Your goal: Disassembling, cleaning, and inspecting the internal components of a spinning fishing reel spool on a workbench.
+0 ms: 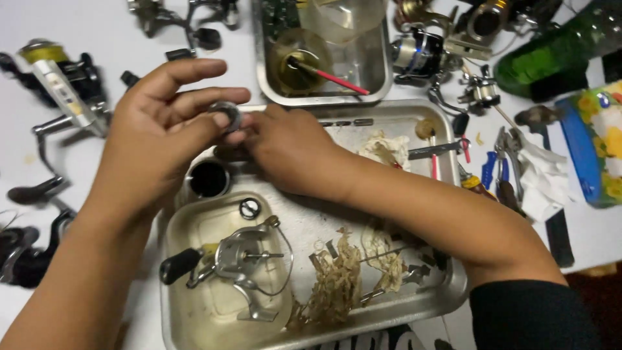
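Big tray: a shiny metal tray (194, 324) sits on the white surface (97, 19). Inside it lie a stripped fishing reel body (243, 262) with a black knob, a small round cap (249, 208), a black spool (208, 179), dirty torn paper bits (337, 285) and some small metal parts.
Small tray: a deeper metal tray (376, 78) sits behind the big one. It holds a clear cup (295, 65) with yellowish liquid and a brush with a pink handle (340, 81).
Ring: a small round metal ring (228, 115) is up in the air, over the far left corner of the big tray.
Which way it points: the ring is round, so no long side can be told. Its flat face seems to tilt toward the camera.
Left hand: the left hand (155, 139) pinches the ring at its fingertips, thumb below and a finger on top. The other fingers are spread out above.
Right hand: the right hand (291, 149) touches the ring from the right side. Its fingertips are hidden, so its grip cannot be told.
Around: more fishing reels (61, 84) lie on the left, pliers (502, 168) and a white cloth (544, 181) on the right, and a green bottle (551, 55) far right.
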